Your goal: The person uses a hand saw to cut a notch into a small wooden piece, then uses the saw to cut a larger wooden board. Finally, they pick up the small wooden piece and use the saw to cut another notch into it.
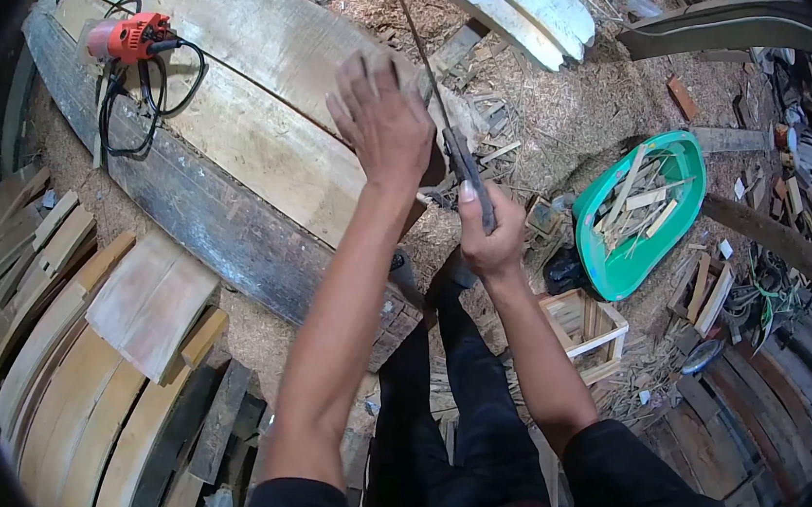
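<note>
My right hand (489, 231) grips the handle of a long thin metal file (434, 85), which points up and away from me. Just left of the blade, my left hand (382, 124) is raised with its fingers together and slightly curled; it seems to hold nothing. Both hands hover over a large curved wooden plank (257, 131) lying on the sawdust floor.
A red power tool (126, 38) with a black cord rests on the plank at the far left. A green basin (689, 226) of wood scraps and a small wooden box (589, 329) sit at right. Curved planks (76, 383) are stacked at left.
</note>
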A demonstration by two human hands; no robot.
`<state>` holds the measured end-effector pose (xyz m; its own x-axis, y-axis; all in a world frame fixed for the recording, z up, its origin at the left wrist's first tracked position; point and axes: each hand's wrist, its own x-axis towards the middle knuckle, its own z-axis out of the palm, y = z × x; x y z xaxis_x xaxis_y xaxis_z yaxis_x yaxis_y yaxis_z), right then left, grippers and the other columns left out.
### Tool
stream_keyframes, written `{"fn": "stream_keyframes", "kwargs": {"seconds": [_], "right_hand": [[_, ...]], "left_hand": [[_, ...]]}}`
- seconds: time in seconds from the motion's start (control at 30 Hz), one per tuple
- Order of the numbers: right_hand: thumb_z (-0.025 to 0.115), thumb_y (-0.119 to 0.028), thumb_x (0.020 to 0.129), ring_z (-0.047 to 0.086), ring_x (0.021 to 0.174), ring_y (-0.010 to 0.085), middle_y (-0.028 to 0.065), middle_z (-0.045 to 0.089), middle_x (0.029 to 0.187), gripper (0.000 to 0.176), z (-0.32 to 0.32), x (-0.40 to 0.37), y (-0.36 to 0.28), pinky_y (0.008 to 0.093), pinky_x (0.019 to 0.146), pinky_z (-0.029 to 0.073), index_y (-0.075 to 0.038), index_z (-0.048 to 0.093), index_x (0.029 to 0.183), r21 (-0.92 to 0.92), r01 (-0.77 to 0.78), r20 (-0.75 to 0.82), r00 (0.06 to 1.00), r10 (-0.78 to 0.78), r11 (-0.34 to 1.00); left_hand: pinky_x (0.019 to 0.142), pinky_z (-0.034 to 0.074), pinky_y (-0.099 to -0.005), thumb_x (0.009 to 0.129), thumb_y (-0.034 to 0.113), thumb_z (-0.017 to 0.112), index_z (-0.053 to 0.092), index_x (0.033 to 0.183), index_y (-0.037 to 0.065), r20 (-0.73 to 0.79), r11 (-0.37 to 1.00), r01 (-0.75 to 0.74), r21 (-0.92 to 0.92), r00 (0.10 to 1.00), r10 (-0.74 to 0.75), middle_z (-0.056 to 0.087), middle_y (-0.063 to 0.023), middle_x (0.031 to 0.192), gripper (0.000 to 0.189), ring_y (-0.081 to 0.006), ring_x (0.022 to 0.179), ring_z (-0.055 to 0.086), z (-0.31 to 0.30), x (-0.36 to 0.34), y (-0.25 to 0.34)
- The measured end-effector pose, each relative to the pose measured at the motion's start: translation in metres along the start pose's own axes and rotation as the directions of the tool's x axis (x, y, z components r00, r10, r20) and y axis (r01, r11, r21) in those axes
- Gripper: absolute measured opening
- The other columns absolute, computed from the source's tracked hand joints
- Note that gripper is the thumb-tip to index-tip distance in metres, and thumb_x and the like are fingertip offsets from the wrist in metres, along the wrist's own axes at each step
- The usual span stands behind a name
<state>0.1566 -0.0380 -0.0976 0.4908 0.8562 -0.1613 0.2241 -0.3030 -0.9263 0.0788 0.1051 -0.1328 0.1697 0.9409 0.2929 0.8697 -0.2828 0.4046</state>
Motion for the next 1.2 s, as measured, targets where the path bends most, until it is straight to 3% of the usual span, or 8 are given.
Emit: {"fn": "stream_keyframes", "kwargs": {"seconds": [0.07,0.2,0.3,0.67,0.8,1.03,1.13,1.2], "right_hand": [[0.062,-0.024,0.093,0.049,0.047,0.0178,0.0121,0.048,0.054,0.031,-0.001,-0.001,0.001,0.0343,0.049,0.041,-0.001,0.054,0.074,0.002,-0.024,0.025,0.999,0.024,1.000],[0.061,-0.024,0.093,0.057,0.048,0.0275,0.0139,0.050,0.055,0.028,-0.007,-0.014,0.006,0.0370,0.049,0.042,-0.002,0.055,0.076,-0.082,0.033,0.031,0.999,-0.030,0.996],[0.061,-0.021,0.092,0.055,0.045,0.0225,0.0116,0.048,0.053,0.026,-0.018,-0.058,0.008,0.0353,0.047,0.041,-0.003,0.056,0.074,0.029,-0.109,0.039,0.993,0.108,0.994],[0.062,-0.018,0.091,0.049,0.045,0.0174,0.0076,0.047,0.053,0.029,-0.021,-0.076,-0.003,0.0328,0.046,0.038,-0.003,0.054,0.068,0.046,-0.108,-0.058,0.992,0.111,0.993],[0.062,-0.019,0.091,0.049,0.047,0.0154,0.0074,0.048,0.054,0.027,-0.009,-0.025,-0.013,0.0325,0.049,0.040,-0.002,0.056,0.070,0.026,-0.193,-0.057,0.979,0.194,0.981],[0.062,-0.019,0.092,0.053,0.052,0.0120,0.0067,0.049,0.055,0.025,-0.023,-0.064,-0.036,0.0302,0.050,0.042,-0.001,0.059,0.075,-0.084,-0.025,-0.113,0.993,0.016,0.996],[0.061,-0.018,0.092,0.053,0.051,0.0120,0.0072,0.049,0.055,0.024,-0.010,-0.017,-0.032,0.0306,0.049,0.041,-0.001,0.059,0.075,0.042,-0.187,-0.062,0.980,0.190,0.981],[0.061,-0.018,0.092,0.053,0.050,0.0119,0.0072,0.050,0.055,0.023,-0.012,-0.025,-0.036,0.0308,0.049,0.041,-0.001,0.059,0.076,-0.025,-0.132,-0.040,0.991,0.131,0.991]], "left_hand": [[0.118,0.010,-0.0602,0.099,0.028,0.046,0.037,0.145,0.009,0.084,0.994,0.107,0.015,0.991,-0.108,0.031,-0.0205,0.153,0.051,-0.0400,0.147,0.021,0.004,0.001,0.002],[0.118,0.011,-0.0594,0.100,0.029,0.044,0.037,0.147,0.010,0.076,0.985,0.172,0.001,0.982,-0.172,0.024,-0.0200,0.159,0.051,-0.0395,0.147,0.021,0.009,0.003,-0.001],[0.118,0.011,-0.0588,0.100,0.027,0.045,0.037,0.147,0.010,0.101,0.982,0.186,0.027,0.977,-0.188,0.025,-0.0194,0.159,0.051,-0.0388,0.148,0.021,0.005,0.005,0.003],[0.119,0.011,-0.0580,0.096,0.020,0.044,0.035,0.149,0.013,0.150,0.972,0.200,0.122,0.965,-0.217,0.022,-0.0167,0.161,0.054,-0.0346,0.149,0.018,0.005,0.007,0.006],[0.120,0.010,-0.0577,0.096,0.020,0.044,0.033,0.150,0.014,0.179,0.971,0.204,0.128,0.958,-0.225,0.020,-0.0162,0.162,0.056,-0.0339,0.150,0.017,0.003,0.007,0.008],[0.120,0.007,-0.0578,0.095,0.018,0.044,0.030,0.152,0.015,0.203,0.966,0.220,0.137,0.948,-0.244,0.018,-0.0163,0.162,0.059,-0.0343,0.151,0.015,0.001,0.010,0.010],[0.120,0.007,-0.0575,0.095,0.018,0.044,0.030,0.153,0.015,0.211,0.969,0.217,0.119,0.948,-0.238,0.017,-0.0167,0.163,0.060,-0.0342,0.151,0.013,-0.001,0.007,0.010],[0.120,0.006,-0.0574,0.095,0.018,0.044,0.030,0.153,0.015,0.214,0.970,0.213,0.116,0.948,-0.234,0.017,-0.0169,0.163,0.060,-0.0339,0.151,0.012,0.001,0.009,0.010]]}}
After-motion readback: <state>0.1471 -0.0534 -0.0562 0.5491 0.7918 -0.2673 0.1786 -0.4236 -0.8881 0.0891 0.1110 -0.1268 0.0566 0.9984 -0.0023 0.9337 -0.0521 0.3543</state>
